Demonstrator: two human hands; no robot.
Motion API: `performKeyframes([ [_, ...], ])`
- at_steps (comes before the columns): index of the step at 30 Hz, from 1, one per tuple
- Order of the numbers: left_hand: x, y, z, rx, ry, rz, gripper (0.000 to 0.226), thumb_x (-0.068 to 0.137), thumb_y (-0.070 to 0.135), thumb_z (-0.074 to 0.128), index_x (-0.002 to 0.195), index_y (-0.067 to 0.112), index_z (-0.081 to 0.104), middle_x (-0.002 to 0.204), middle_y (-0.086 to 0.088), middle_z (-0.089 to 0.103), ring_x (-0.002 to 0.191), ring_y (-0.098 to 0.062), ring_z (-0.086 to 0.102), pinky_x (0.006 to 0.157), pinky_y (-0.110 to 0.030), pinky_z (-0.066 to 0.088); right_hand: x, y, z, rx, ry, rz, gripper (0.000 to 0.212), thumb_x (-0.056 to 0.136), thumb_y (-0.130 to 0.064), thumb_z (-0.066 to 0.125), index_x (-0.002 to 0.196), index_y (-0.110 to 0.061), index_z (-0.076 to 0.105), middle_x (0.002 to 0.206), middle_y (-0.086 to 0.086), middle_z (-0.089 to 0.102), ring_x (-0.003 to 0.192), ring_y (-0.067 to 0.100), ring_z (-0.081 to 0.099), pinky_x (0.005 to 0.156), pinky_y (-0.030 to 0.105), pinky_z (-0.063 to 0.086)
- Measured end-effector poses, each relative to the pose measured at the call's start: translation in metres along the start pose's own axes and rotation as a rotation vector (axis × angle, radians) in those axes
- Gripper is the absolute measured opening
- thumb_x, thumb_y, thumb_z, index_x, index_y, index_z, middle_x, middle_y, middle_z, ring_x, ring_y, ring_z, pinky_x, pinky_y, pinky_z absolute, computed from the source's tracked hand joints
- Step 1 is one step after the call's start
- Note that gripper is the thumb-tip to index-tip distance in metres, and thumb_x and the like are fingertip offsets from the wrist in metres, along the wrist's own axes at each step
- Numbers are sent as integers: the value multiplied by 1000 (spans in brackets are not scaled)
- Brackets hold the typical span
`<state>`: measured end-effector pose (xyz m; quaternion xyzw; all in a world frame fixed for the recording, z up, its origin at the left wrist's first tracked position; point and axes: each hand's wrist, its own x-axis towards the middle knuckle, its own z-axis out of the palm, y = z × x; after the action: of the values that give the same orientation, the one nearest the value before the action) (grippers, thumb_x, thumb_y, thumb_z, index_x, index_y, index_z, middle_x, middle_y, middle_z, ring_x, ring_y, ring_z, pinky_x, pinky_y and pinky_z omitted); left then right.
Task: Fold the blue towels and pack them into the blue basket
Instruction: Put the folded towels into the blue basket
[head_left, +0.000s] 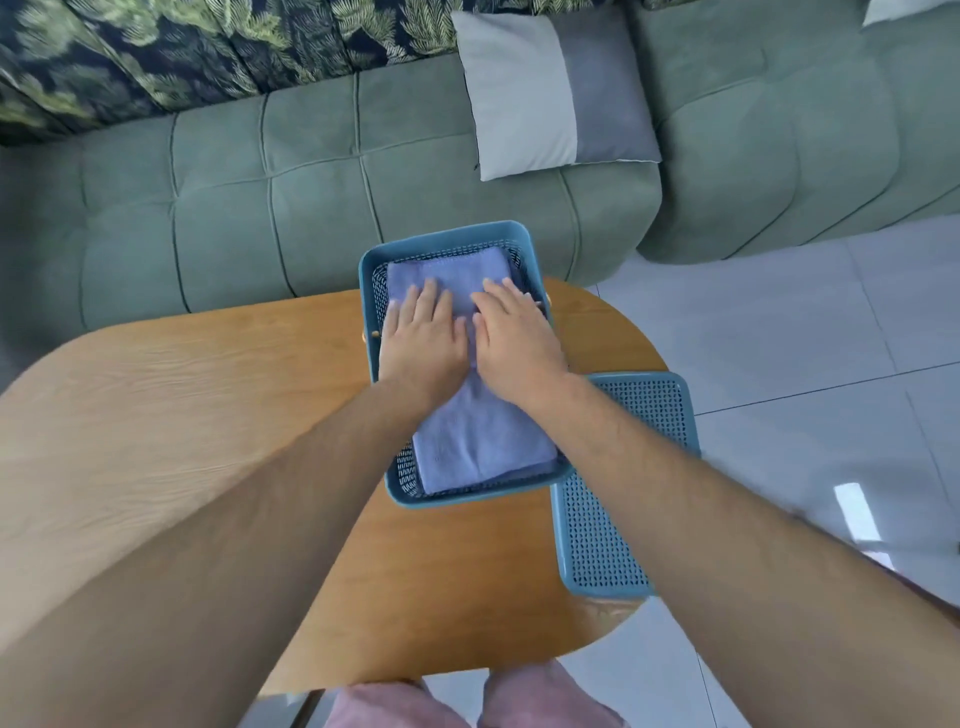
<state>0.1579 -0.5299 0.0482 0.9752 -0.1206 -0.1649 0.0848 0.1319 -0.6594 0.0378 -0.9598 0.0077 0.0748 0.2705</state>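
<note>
A blue perforated basket (447, 240) stands on the wooden table, filled with folded blue towels (480, 449) stacked flat inside it. My left hand (423, 335) lies palm down on the top towel, fingers spread, at the basket's far half. Beside it, my right hand (514, 335) also presses flat on the same towel with its fingers apart. Neither hand grips anything. My forearms hide part of the basket's left and right walls.
The basket's blue perforated lid (608, 525) lies flat at the table's right edge, partly under the basket. The oval wooden table (182, 405) extends to the left. A green sofa (260, 208) with a grey cushion (556, 93) stands behind; tiled floor (805, 338) lies to the right.
</note>
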Motion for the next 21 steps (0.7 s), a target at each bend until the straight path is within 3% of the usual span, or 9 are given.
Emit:
performKeyframes([
  [1, -12, 8, -7, -17, 40, 26, 51, 107, 34, 29, 152, 13, 36, 165, -7, 25, 152, -24, 20, 122, -43, 13, -18, 0, -12, 30, 140, -20, 39, 102, -19, 39, 132, -2, 58, 138, 19, 56, 131, 40, 48, 107, 49, 41],
  [3, -39, 32, -18, -85, 131, 116, 47, 105, 34, 36, 144, 12, 49, 157, -8, 40, 144, -27, 37, 115, -44, 26, -57, 7, -34, 37, 326, -2, 40, 99, -24, 40, 124, -5, 63, 120, 14, 64, 109, 38, 58, 88, 47, 48],
  [6, -77, 83, -17, -188, 217, 336, 42, 100, 34, 45, 131, 10, 59, 141, -8, 56, 128, -29, 52, 103, -43, 40, -114, 28, -59, 6, 339, 65, 40, 98, -27, 41, 129, -9, 61, 118, 10, 64, 105, 34, 57, 84, 45, 47],
  [11, -112, 154, 25, -244, 111, 575, 37, 95, 24, 48, 122, 2, 60, 121, -15, 61, 112, -35, 58, 98, -45, 46, -195, 90, -62, -84, 319, 262, 36, 100, -21, 49, 133, -12, 59, 120, 6, 64, 108, 29, 55, 87, 43, 48],
  [13, -121, 169, 49, -189, -17, 553, 44, 96, 26, 51, 131, -1, 53, 119, -19, 57, 108, -40, 57, 95, -50, 47, -221, 110, -53, -114, 280, 343, 38, 101, -23, 51, 136, -9, 57, 122, 9, 63, 109, 33, 57, 87, 45, 49],
  [16, -133, 180, 82, -100, -266, 400, 62, 99, 33, 56, 150, 7, 33, 131, -19, 46, 120, -39, 50, 99, -50, 45, -252, 132, -30, -106, 171, 466, 42, 103, -26, 50, 143, -13, 51, 128, 8, 60, 116, 31, 54, 91, 46, 49],
  [21, -143, 169, 127, 67, -530, 110, 80, 97, 48, 57, 157, 15, 14, 140, -27, 38, 127, -43, 46, 101, -49, 43, -277, 162, 21, -79, -34, 632, 59, 102, -40, 52, 154, -18, 35, 149, 12, 43, 131, 33, 43, 104, 46, 41],
])
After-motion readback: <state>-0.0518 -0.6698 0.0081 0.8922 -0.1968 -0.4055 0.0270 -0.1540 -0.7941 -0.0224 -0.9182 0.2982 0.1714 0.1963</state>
